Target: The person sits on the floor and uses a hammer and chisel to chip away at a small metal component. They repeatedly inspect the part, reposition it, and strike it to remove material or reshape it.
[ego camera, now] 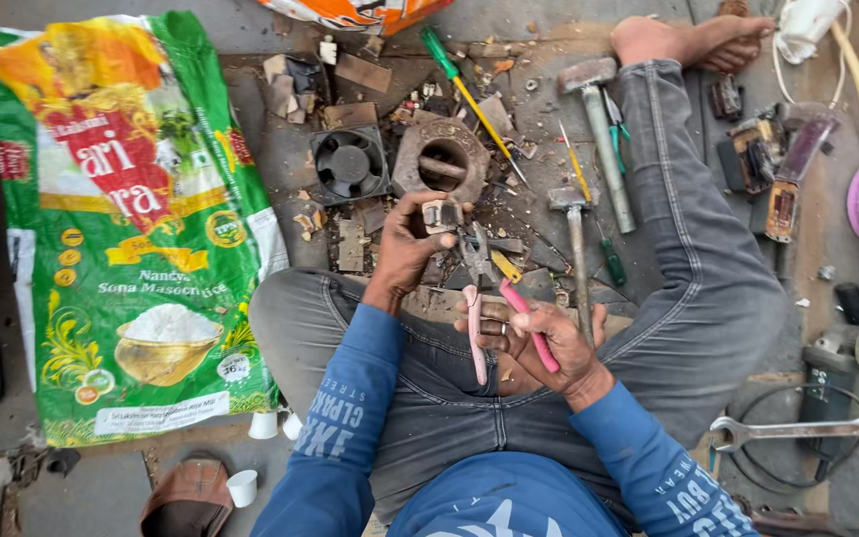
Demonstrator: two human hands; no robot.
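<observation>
Seen from the head camera, a person sits on the floor point(111, 487) with legs spread. The left hand point(412, 244) is closed around a small metal part point(441, 215), held up in front of the knees. The right hand point(539, 343) is clamped on the pink handles of a pair of pliers point(479, 288), whose jaws reach up to the part and seem to bite on it, though the contact is hard to make out. Just beyond the hands lie a black fan point(349, 164) and a round metal housing point(442, 159). Two hammers point(603, 139) lie to the right. A green sack point(121, 229) lies on the left. A spanner point(807, 430) rests near right.
</observation>
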